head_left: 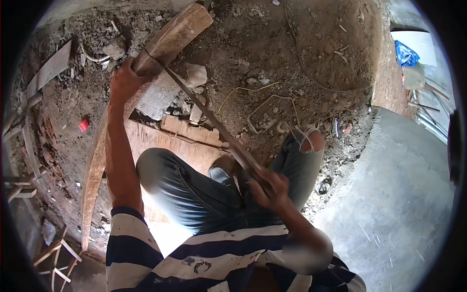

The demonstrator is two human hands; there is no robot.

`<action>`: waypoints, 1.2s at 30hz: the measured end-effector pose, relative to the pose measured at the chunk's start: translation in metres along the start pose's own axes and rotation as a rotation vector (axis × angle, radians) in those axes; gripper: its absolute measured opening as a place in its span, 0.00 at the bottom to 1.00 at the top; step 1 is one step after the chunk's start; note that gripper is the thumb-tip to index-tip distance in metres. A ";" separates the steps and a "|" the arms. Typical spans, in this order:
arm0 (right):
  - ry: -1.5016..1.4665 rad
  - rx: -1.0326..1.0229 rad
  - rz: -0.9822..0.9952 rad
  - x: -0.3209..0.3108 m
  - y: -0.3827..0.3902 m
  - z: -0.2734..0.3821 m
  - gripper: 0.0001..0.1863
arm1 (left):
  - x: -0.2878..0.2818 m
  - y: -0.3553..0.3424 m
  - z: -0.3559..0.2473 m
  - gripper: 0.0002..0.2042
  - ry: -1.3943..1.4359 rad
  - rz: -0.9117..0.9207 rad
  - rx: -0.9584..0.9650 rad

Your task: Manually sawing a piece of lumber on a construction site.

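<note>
A long wooden beam (pixel 181 31) slants from the upper middle down the left side. My left hand (pixel 127 83) is closed around it, a little below a dark line across the wood. At that line sits the far end of a handsaw (pixel 210 116), its blade seen nearly edge-on. The near end of the saw is in my right hand (pixel 270 187), fingers wrapped round the handle in front of my lap. The handle itself is mostly hidden by that hand.
Under the beam lie a pale block (pixel 158 100) and broken boards (pixel 192 130). Rubble and a yellow wire (pixel 238 89) litter the dirt. A smooth concrete slab (pixel 399 185) stretches along the right; a blue plastic bag (pixel 406 54) lies beyond. Wooden scraps (pixel 51 68) lie at left.
</note>
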State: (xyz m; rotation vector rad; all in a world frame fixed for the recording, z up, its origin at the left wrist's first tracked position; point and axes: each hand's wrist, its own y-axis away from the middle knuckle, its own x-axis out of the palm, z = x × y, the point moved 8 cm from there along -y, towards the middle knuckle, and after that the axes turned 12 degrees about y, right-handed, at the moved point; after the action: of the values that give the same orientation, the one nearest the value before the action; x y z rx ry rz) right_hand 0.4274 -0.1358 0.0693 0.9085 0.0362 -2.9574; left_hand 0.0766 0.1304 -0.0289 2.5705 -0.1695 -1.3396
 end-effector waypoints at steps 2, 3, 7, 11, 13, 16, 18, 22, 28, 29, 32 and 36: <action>-0.016 -0.015 0.045 0.004 -0.012 0.009 0.19 | -0.010 0.005 -0.007 0.37 -0.024 -0.002 -0.013; -0.005 -0.025 0.098 0.010 -0.020 0.013 0.20 | -0.010 0.005 -0.009 0.37 -0.022 0.004 -0.028; 0.003 -0.158 -0.072 0.039 -0.138 -0.010 0.20 | 0.061 -0.008 -0.037 0.41 -0.013 -0.050 0.061; 0.090 -0.076 0.141 0.085 -0.155 0.015 0.23 | 0.027 0.002 -0.003 0.41 -0.028 -0.015 0.034; 0.032 -0.032 0.287 0.097 -0.147 0.019 0.27 | 0.019 0.008 0.003 0.38 -0.016 -0.136 0.139; -0.016 -0.263 0.120 0.092 -0.136 0.031 0.32 | 0.011 0.009 -0.009 0.37 0.001 -0.102 0.094; -0.091 -0.200 0.163 0.090 -0.133 0.034 0.31 | 0.012 0.005 -0.010 0.38 0.021 -0.116 0.114; -0.029 -0.055 0.196 0.085 -0.145 0.028 0.25 | 0.012 0.002 -0.026 0.37 0.047 -0.085 0.111; -0.057 -0.047 0.077 0.090 -0.147 0.022 0.21 | 0.015 0.002 -0.015 0.37 0.014 -0.060 0.028; -0.056 -0.029 0.078 0.090 -0.147 0.019 0.21 | 0.016 0.002 -0.015 0.37 0.012 -0.033 0.025; -0.017 -0.067 0.031 0.084 -0.146 0.020 0.22 | 0.015 0.005 -0.020 0.37 0.005 -0.039 0.024; 0.075 -0.063 -0.025 0.074 -0.146 0.031 0.21 | 0.017 0.012 -0.017 0.38 -0.013 -0.043 -0.010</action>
State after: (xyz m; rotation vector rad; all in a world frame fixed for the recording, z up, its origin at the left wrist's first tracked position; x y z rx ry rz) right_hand 0.3414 0.0063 0.0549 1.0179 0.1432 -2.9255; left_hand 0.1005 0.1182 -0.0293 2.5716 -0.1107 -1.3687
